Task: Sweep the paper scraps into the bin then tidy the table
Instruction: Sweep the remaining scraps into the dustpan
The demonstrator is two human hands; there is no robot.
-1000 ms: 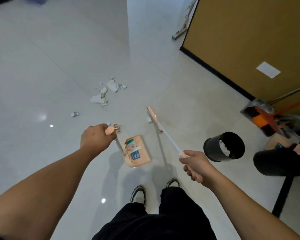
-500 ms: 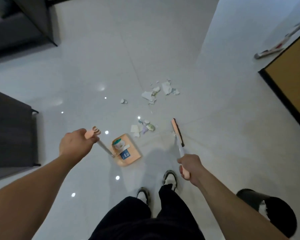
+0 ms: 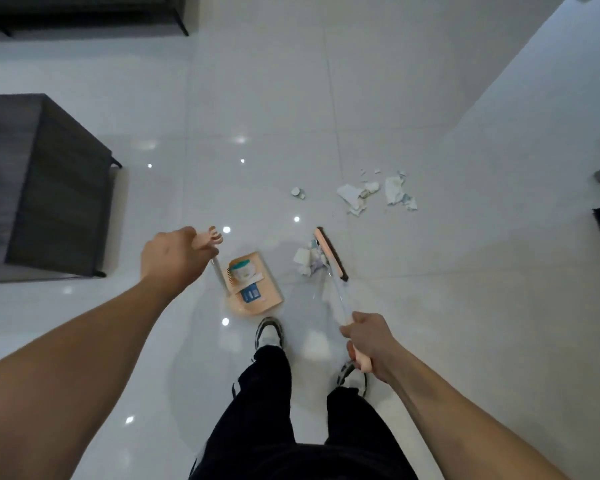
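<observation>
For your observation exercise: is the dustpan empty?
No. The dustpan already holds scraps, among them a blue-printed piece, while the left hand grips its handle.

Legible text: none; blue label on a scrap inside the dustpan, print too small to read; teal-marked wrapper beside it in the dustpan, likewise unreadable.

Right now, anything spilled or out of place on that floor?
Yes. Torn paper scraps lie loose on the white floor beyond the broom head, with a small clump against it. The dustpan already holds some litter.
</observation>
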